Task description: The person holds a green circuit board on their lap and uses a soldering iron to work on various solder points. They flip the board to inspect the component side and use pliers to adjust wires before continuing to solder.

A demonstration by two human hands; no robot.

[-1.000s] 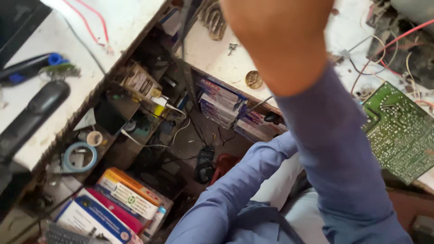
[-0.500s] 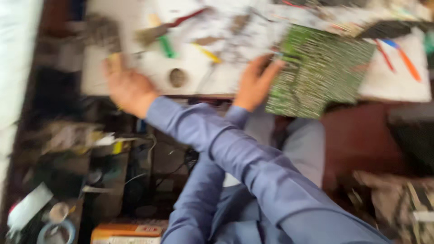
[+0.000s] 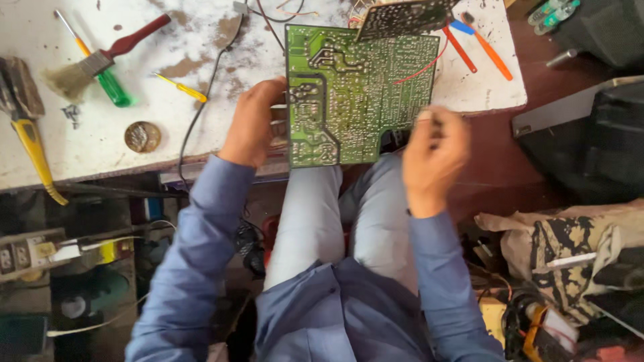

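A large green circuit board (image 3: 355, 90) lies solder side up at the near edge of a worn white workbench (image 3: 100, 144), partly overhanging my lap. My left hand (image 3: 253, 121) grips its left edge. My right hand (image 3: 435, 154) is at the board's lower right corner with fingers curled around the edge. A smaller dark circuit board (image 3: 406, 17) rests on the far side of the green one, with a red wire (image 3: 419, 70) running across.
On the bench lie a red-handled brush (image 3: 100, 60), a green-handled screwdriver (image 3: 111, 87), a small yellow screwdriver (image 3: 180, 87), a round metal tin (image 3: 142, 137), yellow-handled pliers (image 3: 30, 141), orange and blue tools (image 3: 479, 43) and a black cable (image 3: 201, 107). Cluttered shelves sit left; bags and boxes right.
The view has swung from the shelves on the left to the workbench. Both hands have come onto the green board, which now lies closer and centred before me.
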